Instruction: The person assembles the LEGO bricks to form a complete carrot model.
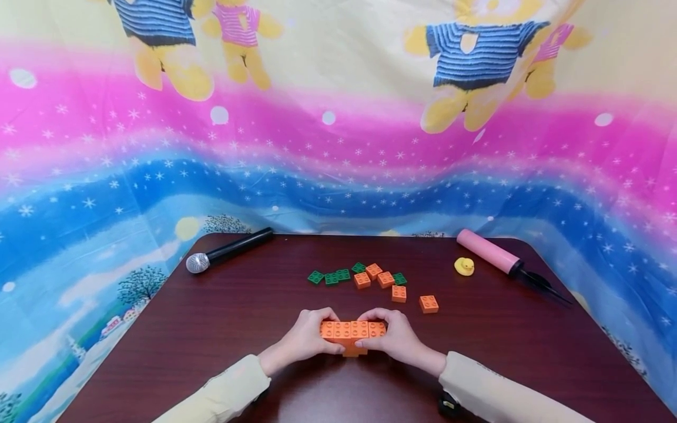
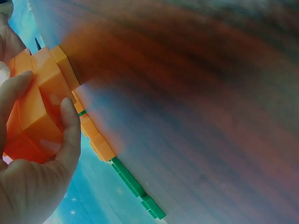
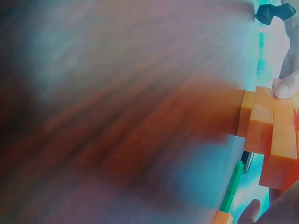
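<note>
An inverted-stepped stack of orange toy building bricks [image 1: 351, 330] stands near the front middle of the table, widest at its top layer. My left hand [image 1: 302, 338] grips its left end, fingers behind and thumb in front. At the right end my right hand [image 1: 402, 339] holds it the same way. In the left wrist view the stack [image 2: 39, 105] shows layers narrowing toward the tabletop, with left-hand fingers on its upper part. The right wrist view shows the same stepped side of the stack [image 3: 259, 121].
Several loose orange bricks [image 1: 399, 293] and several green bricks [image 1: 315, 277] lie beyond the stack. A microphone [image 1: 233, 249] lies at the back left. At the back right are a yellow rubber duck [image 1: 464, 267] and a pink hand pump [image 1: 489, 251]. A printed curtain [image 1: 338, 147] hangs behind the table.
</note>
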